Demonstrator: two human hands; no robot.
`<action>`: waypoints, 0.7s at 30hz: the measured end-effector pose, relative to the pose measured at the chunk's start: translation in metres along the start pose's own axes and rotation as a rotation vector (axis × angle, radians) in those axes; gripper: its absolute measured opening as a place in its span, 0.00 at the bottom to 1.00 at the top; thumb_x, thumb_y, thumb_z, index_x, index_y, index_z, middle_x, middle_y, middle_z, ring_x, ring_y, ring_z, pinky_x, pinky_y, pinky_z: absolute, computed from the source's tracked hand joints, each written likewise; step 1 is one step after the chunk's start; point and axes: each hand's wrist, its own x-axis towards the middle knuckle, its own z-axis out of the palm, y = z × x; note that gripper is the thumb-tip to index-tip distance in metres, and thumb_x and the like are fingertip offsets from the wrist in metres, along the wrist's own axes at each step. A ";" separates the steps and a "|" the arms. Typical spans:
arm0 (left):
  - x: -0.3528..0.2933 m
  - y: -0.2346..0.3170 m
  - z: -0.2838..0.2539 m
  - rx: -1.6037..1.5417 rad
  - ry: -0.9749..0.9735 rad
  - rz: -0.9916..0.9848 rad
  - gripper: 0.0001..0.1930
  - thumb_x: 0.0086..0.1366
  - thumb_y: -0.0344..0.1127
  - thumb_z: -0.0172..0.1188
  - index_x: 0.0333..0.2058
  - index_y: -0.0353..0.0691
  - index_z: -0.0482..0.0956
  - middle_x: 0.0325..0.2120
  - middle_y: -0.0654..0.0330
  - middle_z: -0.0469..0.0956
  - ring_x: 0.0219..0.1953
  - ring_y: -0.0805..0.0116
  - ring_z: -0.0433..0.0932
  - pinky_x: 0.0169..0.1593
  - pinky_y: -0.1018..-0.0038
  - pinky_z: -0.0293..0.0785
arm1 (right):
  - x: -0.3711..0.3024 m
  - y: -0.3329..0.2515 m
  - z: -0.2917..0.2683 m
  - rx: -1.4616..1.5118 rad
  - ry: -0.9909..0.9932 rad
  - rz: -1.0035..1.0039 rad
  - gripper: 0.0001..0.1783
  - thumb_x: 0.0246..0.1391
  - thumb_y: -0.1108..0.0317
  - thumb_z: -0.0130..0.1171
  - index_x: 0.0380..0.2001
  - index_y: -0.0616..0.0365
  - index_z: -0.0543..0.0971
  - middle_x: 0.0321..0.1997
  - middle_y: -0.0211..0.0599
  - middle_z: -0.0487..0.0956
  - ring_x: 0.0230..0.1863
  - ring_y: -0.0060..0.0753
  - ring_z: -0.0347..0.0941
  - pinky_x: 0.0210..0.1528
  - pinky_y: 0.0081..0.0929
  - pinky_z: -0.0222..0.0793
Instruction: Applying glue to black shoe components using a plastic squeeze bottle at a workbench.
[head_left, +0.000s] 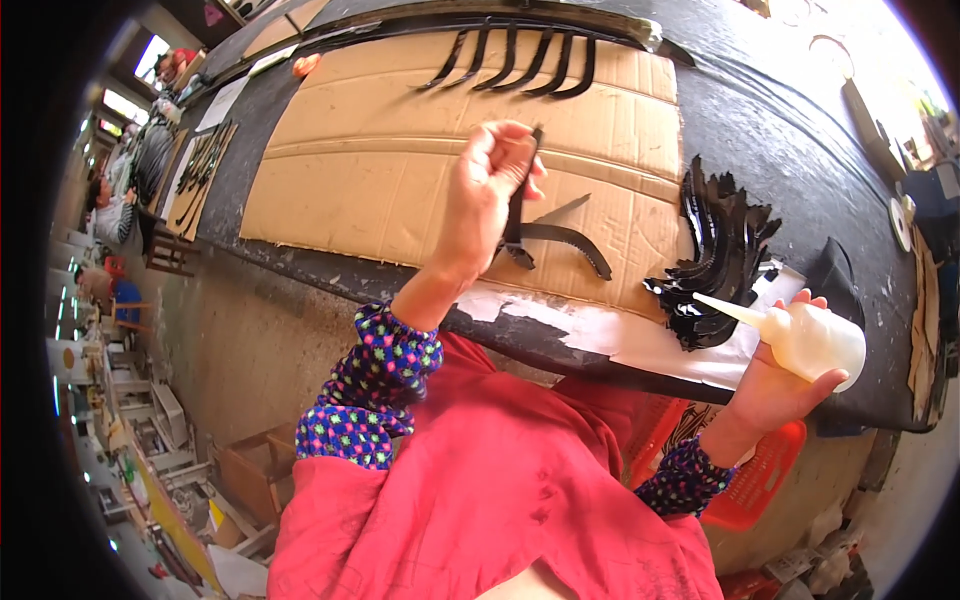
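Note:
My left hand (pixel 488 190) is closed in a pinch round a flat black strip (pixel 516 205), held above the cardboard sheet (pixel 350 165). Just below it, a curved black strip (pixel 575 240) lies on the cardboard near the front edge. In my right hand (pixel 780 385) is a whitish squeeze bottle (pixel 818 345) with a long pointed nozzle, tilted to the left. The nozzle tip points over a pile of shiny curved black strips (pixel 715 240), where a few white spots show at the near ends.
Several curved black strips (pixel 540 62) stand in a row along the cardboard's far edge. White paper (pixel 620 335) covers part of the dark table (pixel 760 130) in front. A red basket (pixel 770 475) sits below the table's right side. Other people (pixel 105 205) are far left.

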 end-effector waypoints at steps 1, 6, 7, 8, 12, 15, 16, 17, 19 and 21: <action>-0.004 -0.008 -0.004 0.034 -0.022 -0.069 0.10 0.62 0.33 0.48 0.41 0.38 0.65 0.24 0.64 0.69 0.23 0.80 0.68 0.28 0.85 0.66 | -0.002 0.006 0.003 -0.029 -0.012 0.042 0.39 0.45 0.45 0.53 0.53 0.62 0.56 0.53 0.48 0.61 0.56 0.51 0.55 0.55 0.46 0.55; -0.012 -0.034 -0.030 -0.127 -0.059 -0.095 0.13 0.62 0.34 0.48 0.45 0.39 0.64 0.23 0.66 0.68 0.21 0.81 0.66 0.26 0.86 0.64 | -0.015 0.040 0.021 -0.060 -0.101 0.233 0.39 0.46 0.45 0.52 0.53 0.62 0.55 0.54 0.48 0.60 0.56 0.50 0.56 0.54 0.47 0.56; -0.013 -0.037 -0.035 -0.198 -0.025 -0.096 0.13 0.62 0.34 0.48 0.45 0.40 0.64 0.23 0.66 0.67 0.20 0.82 0.65 0.23 0.86 0.64 | -0.018 0.047 0.022 -0.059 -0.105 0.247 0.39 0.46 0.45 0.52 0.53 0.62 0.55 0.54 0.48 0.60 0.56 0.50 0.56 0.54 0.47 0.56; -0.014 -0.039 -0.041 -0.192 0.036 -0.087 0.13 0.62 0.35 0.48 0.45 0.42 0.63 0.23 0.66 0.67 0.16 0.83 0.62 0.17 0.87 0.59 | -0.020 0.056 0.023 -0.026 -0.137 0.363 0.40 0.45 0.45 0.53 0.53 0.62 0.55 0.55 0.48 0.60 0.56 0.51 0.56 0.53 0.47 0.57; -0.011 -0.040 -0.053 -0.270 0.161 -0.068 0.14 0.61 0.37 0.49 0.45 0.44 0.63 0.24 0.65 0.68 0.14 0.83 0.61 0.13 0.88 0.52 | -0.030 0.108 0.037 0.143 -0.266 0.816 0.41 0.43 0.46 0.55 0.53 0.61 0.55 0.57 0.61 0.54 0.55 0.62 0.55 0.47 0.57 0.61; -0.012 -0.038 -0.065 -0.400 0.192 -0.048 0.14 0.60 0.36 0.50 0.45 0.43 0.63 0.23 0.63 0.71 0.12 0.83 0.59 0.12 0.88 0.51 | -0.042 0.154 0.059 0.270 -0.278 1.084 0.38 0.45 0.49 0.54 0.53 0.58 0.54 0.55 0.63 0.56 0.54 0.64 0.56 0.48 0.53 0.62; -0.012 -0.036 -0.072 -0.418 0.190 -0.053 0.15 0.60 0.36 0.50 0.45 0.43 0.63 0.24 0.63 0.72 0.11 0.83 0.59 0.12 0.88 0.51 | -0.045 0.169 0.062 0.168 -0.261 1.075 0.38 0.46 0.49 0.53 0.52 0.61 0.54 0.55 0.64 0.56 0.54 0.64 0.55 0.49 0.52 0.61; -0.014 -0.032 -0.083 -0.435 0.189 -0.058 0.15 0.60 0.36 0.51 0.45 0.42 0.63 0.24 0.63 0.72 0.11 0.83 0.59 0.12 0.88 0.51 | -0.048 0.183 0.062 0.068 -0.247 1.066 0.37 0.47 0.49 0.52 0.51 0.64 0.55 0.54 0.65 0.56 0.55 0.63 0.55 0.49 0.51 0.61; -0.019 -0.006 -0.109 -0.530 0.158 -0.074 0.15 0.59 0.35 0.52 0.45 0.45 0.63 0.25 0.64 0.72 0.11 0.86 0.58 0.12 0.89 0.51 | -0.048 0.195 0.056 -0.024 -0.314 1.000 0.36 0.47 0.51 0.52 0.53 0.62 0.52 0.54 0.64 0.57 0.56 0.61 0.55 0.51 0.51 0.59; -0.029 0.023 -0.143 -0.490 0.197 0.045 0.16 0.59 0.37 0.51 0.45 0.42 0.63 0.28 0.64 0.72 0.11 0.88 0.56 0.12 0.91 0.50 | -0.048 0.192 0.057 0.023 -0.305 1.036 0.37 0.47 0.52 0.53 0.54 0.61 0.52 0.54 0.62 0.58 0.56 0.59 0.55 0.52 0.50 0.59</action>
